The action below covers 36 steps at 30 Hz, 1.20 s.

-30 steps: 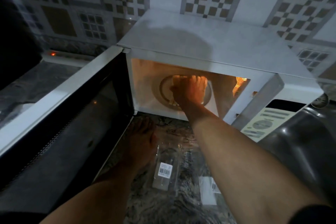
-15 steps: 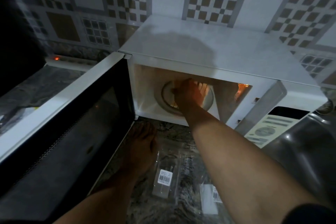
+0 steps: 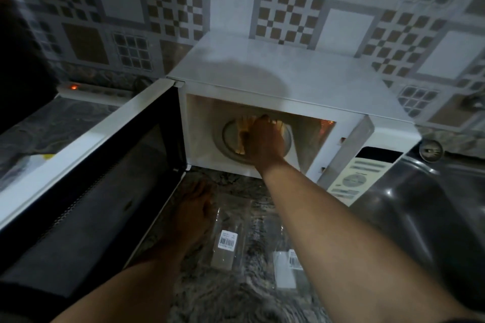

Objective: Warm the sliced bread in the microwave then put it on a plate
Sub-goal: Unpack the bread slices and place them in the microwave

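A white microwave [image 3: 283, 78] stands on the counter with its door [image 3: 86, 178] swung wide open to the left and its inside lit. My right hand [image 3: 263, 140] reaches into the cavity, over the round glass turntable [image 3: 229, 136]. Its fingers are curled around pale slices of bread [image 3: 243, 136] that stand on the turntable. The hand hides most of the bread. My left hand [image 3: 194, 212] lies flat and open on the dark stone counter, below the door's edge, holding nothing.
Two clear plastic wrappers with barcode labels [image 3: 227, 246] [image 3: 290, 269] lie on the counter in front of the microwave. A steel sink [image 3: 433, 217] is at the right. The control panel [image 3: 354, 181] faces front right. A power strip with a red light [image 3: 74, 86] sits at back left.
My right hand went from lying spread on top of the bread to curling its fingers around the slices. The view has shifted slightly. My left hand has stayed on the counter.
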Tool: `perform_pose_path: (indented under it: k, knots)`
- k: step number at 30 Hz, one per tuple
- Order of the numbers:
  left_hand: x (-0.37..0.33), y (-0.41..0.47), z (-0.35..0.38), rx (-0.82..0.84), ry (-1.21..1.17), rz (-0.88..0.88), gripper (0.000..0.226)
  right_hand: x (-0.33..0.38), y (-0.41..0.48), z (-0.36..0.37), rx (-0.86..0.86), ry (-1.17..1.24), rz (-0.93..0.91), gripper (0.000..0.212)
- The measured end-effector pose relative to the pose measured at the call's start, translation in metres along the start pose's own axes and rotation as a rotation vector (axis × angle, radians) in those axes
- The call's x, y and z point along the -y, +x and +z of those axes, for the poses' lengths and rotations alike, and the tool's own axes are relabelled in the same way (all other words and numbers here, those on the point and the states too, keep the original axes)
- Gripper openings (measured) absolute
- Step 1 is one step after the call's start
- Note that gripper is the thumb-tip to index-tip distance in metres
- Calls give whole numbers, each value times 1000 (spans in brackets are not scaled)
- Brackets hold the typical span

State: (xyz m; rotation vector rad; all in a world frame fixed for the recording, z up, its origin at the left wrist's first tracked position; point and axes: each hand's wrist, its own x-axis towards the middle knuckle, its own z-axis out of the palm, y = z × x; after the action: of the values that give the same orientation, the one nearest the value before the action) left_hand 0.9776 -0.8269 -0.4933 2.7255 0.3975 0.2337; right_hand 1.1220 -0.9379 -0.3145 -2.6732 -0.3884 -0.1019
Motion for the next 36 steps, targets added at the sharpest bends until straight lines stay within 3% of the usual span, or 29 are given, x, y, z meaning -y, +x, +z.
perform_pose_path:
  k: [5,15,18,22,24,26,29,31,34,36]
  knots:
    - [-7,-27,-12,32,-101,-20,52,2,-45,-16,55,38,20,22]
    - [-46,-83,-53,-22,-517,-319,36,6,-146,-30,114,140,105,41]
    - [-48,-95,-57,-2,-629,-431,41,4,-176,-24,162,161,152,47]
    - [-53,-116,-68,72,-555,-307,37,-2,-208,-8,257,161,216,47]
    - [-51,-124,-70,100,-514,-228,29,-5,-218,1,306,172,245,59]
    - [-48,-130,-70,107,-478,-171,31,-7,-227,9,363,178,264,85]
    - [-47,-136,-69,91,-520,-191,26,-13,-238,17,372,180,258,104]
    - [-48,-138,-70,55,-543,-212,26,-14,-242,18,352,192,275,95]
    - [-51,-139,-75,62,-540,-219,36,-18,-244,19,293,134,283,51]
    - [-51,-136,-77,96,-488,-252,35,-20,-244,21,297,109,270,38]
